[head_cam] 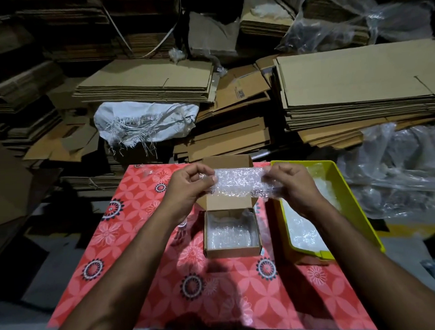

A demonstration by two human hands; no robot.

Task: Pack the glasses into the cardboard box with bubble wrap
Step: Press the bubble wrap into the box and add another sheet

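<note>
A small open cardboard box (232, 252) sits on the red flowered cloth (145, 244), its lid flap standing up at the back. Bubble wrap lines its bottom. Above the box I hold a strip of bubble wrap (240, 182) stretched sideways. My left hand (187, 189) pinches its left end and my right hand (295, 186) pinches its right end. A clear glass (183, 223) shows faintly on the cloth just left of the box, partly hidden by my left forearm.
A yellow plastic bin (359, 207) with more bubble wrap stands right of the box. Stacks of flattened cardboard (358, 81) fill the background, with a torn white sack (143, 120) and clear plastic sheeting (400, 170) at the right.
</note>
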